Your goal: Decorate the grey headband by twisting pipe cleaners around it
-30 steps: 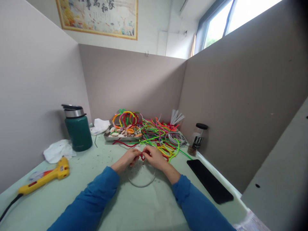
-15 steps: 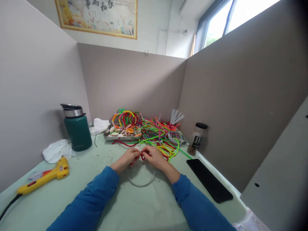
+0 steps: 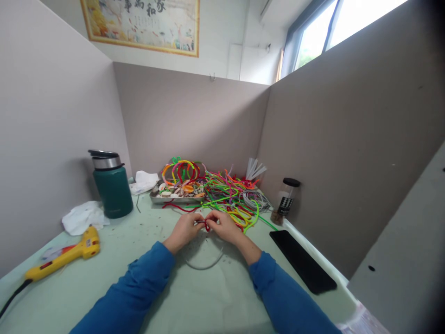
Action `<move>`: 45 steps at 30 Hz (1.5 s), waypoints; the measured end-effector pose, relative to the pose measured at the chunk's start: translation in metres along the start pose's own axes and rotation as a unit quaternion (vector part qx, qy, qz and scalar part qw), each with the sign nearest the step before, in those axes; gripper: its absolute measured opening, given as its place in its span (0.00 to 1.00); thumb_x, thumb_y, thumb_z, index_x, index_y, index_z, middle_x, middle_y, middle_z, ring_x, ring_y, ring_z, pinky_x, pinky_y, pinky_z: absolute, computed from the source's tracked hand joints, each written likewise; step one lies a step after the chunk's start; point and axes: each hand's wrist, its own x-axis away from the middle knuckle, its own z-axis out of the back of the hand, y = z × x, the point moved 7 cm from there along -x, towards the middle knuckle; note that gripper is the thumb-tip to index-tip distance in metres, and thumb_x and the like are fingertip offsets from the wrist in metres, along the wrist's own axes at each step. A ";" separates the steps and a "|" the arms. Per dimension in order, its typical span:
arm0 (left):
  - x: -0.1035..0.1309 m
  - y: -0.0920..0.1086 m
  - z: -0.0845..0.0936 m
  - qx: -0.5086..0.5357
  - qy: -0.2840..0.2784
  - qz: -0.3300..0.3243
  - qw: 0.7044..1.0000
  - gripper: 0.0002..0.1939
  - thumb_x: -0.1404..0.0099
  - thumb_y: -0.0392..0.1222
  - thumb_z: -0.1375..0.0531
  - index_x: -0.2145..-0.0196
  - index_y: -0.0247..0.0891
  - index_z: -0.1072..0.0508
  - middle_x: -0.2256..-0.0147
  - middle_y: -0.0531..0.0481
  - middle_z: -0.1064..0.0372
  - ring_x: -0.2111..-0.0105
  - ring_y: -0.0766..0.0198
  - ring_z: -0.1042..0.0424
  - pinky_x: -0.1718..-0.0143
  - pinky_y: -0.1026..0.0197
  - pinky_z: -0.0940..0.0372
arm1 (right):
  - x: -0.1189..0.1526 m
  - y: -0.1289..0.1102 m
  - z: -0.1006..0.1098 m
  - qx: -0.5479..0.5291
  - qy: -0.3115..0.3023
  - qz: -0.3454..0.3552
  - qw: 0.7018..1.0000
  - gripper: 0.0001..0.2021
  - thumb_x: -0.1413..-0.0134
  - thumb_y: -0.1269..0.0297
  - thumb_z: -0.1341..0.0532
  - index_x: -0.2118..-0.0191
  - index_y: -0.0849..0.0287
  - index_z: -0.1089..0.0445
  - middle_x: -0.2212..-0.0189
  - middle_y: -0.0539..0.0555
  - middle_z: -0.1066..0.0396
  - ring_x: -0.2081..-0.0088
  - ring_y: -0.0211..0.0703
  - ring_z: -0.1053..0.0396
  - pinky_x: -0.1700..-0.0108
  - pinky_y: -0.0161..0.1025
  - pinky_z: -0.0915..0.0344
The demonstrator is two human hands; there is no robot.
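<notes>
Red pipe cleaner (image 3: 207,226), bent into a small loop, sits between the fingertips of the two hands, just above the worktop (image 3: 215,301). The right hand (image 3: 225,228) pinches it between thumb and forefinger, and the left hand (image 3: 184,230) pinches it from the other side, its remaining fingers curled under; the hands are close together, with the small loop in the gap. On the near side of both hands a thin grey hoop (image 3: 203,268) curves across the worktop; its upper part runs up toward the fingers, and whether it joins the red loop cannot be made out. Just beyond the hands stands a metal tray (image 3: 177,201) of small flat pieces, with colourful rings (image 3: 186,162) standing at its back. Beyond the right hand spreads a tangled pile of pipe cleaners (image 3: 224,185) in green, pink, red and yellow, with a coil of grey wire (image 3: 255,200) at its right side and pale sticks (image 3: 254,170) behind. Farther to the right of the right hand are a black-lidded jar (image 3: 286,203) and, nearer the person, a flat black phone (image 3: 302,262). Well to the left of the left hand stand a green bottle (image 3: 113,192), a crumpled tissue (image 3: 85,218) beside it, and a yellow glue gun (image 3: 71,255) lying on the nearer side.
</notes>
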 end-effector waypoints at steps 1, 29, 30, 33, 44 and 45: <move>0.000 0.000 0.001 0.003 0.002 0.001 1.000 0.08 0.48 0.40 0.43 0.74 0.37 0.24 0.75 0.49 0.28 0.73 0.63 0.35 0.70 0.65 0.47 | 0.000 0.000 0.001 -0.001 0.000 -0.002 1.000 0.06 0.49 0.69 0.44 0.69 0.60 0.31 0.74 0.50 0.30 0.72 0.35 0.35 0.69 0.31 0.42; -0.003 -0.012 -0.003 0.023 -0.021 0.006 0.999 0.18 0.41 0.47 0.50 0.67 0.35 0.23 0.77 0.51 0.31 0.76 0.66 0.38 0.74 0.67 0.48 | -0.004 0.005 0.017 0.020 0.049 -0.037 0.998 0.17 0.40 0.57 0.52 0.70 0.60 0.31 0.75 0.50 0.33 0.71 0.37 0.37 0.69 0.33 0.45; -0.003 -0.012 -0.003 0.016 -0.023 0.011 1.000 0.18 0.41 0.47 0.50 0.67 0.36 0.24 0.77 0.51 0.30 0.76 0.66 0.37 0.74 0.67 0.48 | -0.004 0.004 0.020 0.026 0.069 -0.030 0.997 0.16 0.40 0.57 0.50 0.69 0.60 0.31 0.73 0.50 0.33 0.69 0.38 0.37 0.67 0.33 0.44; -0.002 -0.013 -0.002 0.000 -0.027 0.021 0.999 0.18 0.40 0.47 0.51 0.70 0.36 0.24 0.77 0.51 0.30 0.76 0.66 0.36 0.75 0.67 0.48 | -0.003 -0.005 0.031 0.048 0.139 0.022 0.989 0.10 0.43 0.61 0.45 0.68 0.60 0.30 0.69 0.52 0.32 0.63 0.41 0.36 0.60 0.36 0.43; -0.003 -0.012 0.003 -0.042 -0.010 0.020 0.999 0.17 0.39 0.44 0.51 0.70 0.37 0.24 0.76 0.51 0.28 0.74 0.66 0.34 0.73 0.67 0.48 | 0.004 -0.034 0.020 0.149 0.087 0.119 0.978 0.07 0.56 0.60 0.34 0.73 0.58 0.28 0.65 0.53 0.33 0.60 0.44 0.40 0.56 0.42 0.46; -0.003 -0.012 0.004 -0.045 -0.009 0.019 0.999 0.17 0.38 0.44 0.51 0.70 0.37 0.24 0.76 0.51 0.28 0.74 0.66 0.34 0.73 0.67 0.48 | 0.004 -0.033 0.019 0.153 0.080 0.119 0.978 0.06 0.57 0.62 0.34 0.74 0.58 0.28 0.64 0.53 0.33 0.60 0.44 0.40 0.56 0.42 0.46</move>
